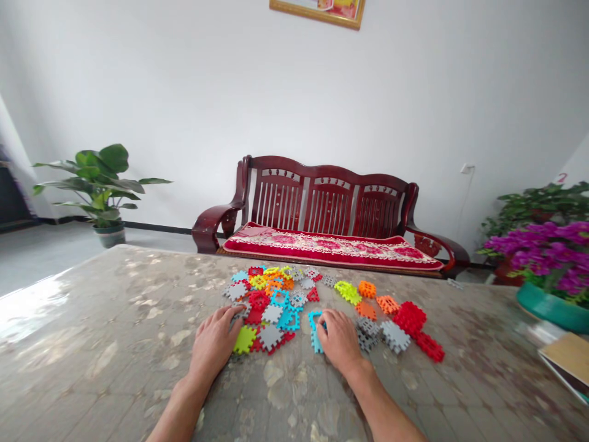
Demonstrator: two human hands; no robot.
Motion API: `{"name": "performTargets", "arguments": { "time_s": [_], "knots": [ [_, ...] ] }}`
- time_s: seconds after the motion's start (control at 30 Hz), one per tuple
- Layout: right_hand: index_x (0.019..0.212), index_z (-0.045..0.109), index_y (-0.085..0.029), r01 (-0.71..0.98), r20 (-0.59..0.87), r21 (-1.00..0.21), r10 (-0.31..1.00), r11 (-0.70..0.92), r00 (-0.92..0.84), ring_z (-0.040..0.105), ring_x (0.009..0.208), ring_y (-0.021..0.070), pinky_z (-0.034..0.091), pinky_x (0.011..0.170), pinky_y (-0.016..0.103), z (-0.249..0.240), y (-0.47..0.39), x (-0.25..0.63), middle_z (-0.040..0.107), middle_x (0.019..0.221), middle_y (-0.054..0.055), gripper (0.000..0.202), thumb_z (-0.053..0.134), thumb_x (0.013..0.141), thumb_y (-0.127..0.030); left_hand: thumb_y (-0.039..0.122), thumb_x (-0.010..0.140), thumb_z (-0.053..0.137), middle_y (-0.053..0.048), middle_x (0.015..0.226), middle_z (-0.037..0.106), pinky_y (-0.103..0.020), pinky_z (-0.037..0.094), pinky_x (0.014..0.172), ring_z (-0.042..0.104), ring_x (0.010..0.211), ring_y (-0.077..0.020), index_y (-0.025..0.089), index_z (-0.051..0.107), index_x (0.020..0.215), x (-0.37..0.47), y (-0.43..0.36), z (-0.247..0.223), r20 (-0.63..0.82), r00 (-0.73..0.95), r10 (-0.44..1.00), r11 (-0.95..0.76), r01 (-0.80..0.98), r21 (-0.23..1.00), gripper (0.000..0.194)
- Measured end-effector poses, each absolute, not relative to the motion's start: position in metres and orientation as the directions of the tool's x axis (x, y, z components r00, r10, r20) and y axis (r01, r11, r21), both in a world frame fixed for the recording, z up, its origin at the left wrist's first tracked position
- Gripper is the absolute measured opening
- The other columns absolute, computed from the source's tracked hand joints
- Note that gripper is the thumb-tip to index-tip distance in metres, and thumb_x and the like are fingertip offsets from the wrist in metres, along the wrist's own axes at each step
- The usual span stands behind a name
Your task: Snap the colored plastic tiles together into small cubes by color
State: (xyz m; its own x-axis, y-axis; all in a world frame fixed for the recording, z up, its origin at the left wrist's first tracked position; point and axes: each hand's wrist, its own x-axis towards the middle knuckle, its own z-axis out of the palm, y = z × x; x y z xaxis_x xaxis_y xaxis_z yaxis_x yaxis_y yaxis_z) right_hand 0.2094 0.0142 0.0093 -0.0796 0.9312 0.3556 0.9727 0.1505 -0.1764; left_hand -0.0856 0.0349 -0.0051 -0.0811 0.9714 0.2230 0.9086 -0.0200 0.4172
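Observation:
A pile of toothed interlocking plastic tiles (272, 314) in red, grey, blue, yellow-green and orange lies on the table. My left hand (215, 336) rests at the pile's left edge, fingers stretched forward onto a grey tile; a yellow-green tile (245, 339) is just beside its thumb. To the right of the pile, my right hand (341, 339) has its thumb and fingers closed on light-blue tiles (316, 341), partly covered by the hand. Next to that hand are dark grey tiles (368, 334) and a light grey tile (394, 336).
Red joined tiles (410, 319) lie farther right, with orange tiles (387, 304) and a yellow-green piece (348, 292) behind. A flower pot (550, 307) and a notebook (568, 362) occupy the table's right side. Beyond the table stands a wooden bench (329, 205).

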Motion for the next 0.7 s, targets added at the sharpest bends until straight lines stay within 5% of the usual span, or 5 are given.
{"name": "performTargets", "arguments": {
  "time_s": [0.5, 0.7],
  "knots": [
    [0.071, 0.063, -0.022, 0.982, 0.390, -0.116, 0.917, 0.146, -0.090, 0.056, 0.089, 0.0214, 0.037, 0.079, 0.033, 0.010, 0.009, 0.202, 0.065, 0.085, 0.005, 0.014, 0.063, 0.085, -0.024, 0.036, 0.093, 0.040, -0.005, 0.132, 0.064, -0.041, 0.039, 0.105, 0.057, 0.121, -0.0235, 0.032, 0.066, 0.123, -0.088, 0.037, -0.009, 0.254, -0.082, 0.964, -0.034, 0.907, 0.420, 0.040],
    [0.097, 0.066, -0.024, 0.863, 0.434, -0.282, 0.858, 0.419, -0.275, 0.052, 0.113, 0.0221, 0.038, 0.100, 0.037, 0.015, 0.002, 0.190, 0.067, 0.116, 0.003, 0.014, 0.059, 0.086, -0.018, 0.036, 0.093, 0.040, -0.004, 0.132, 0.064, -0.041, 0.039, 0.105, 0.057, 0.121, -0.0238, 0.031, 0.066, 0.123, -0.087, 0.037, -0.008, 0.245, -0.086, 0.966, -0.026, 0.906, 0.423, 0.040]
  ]
}}
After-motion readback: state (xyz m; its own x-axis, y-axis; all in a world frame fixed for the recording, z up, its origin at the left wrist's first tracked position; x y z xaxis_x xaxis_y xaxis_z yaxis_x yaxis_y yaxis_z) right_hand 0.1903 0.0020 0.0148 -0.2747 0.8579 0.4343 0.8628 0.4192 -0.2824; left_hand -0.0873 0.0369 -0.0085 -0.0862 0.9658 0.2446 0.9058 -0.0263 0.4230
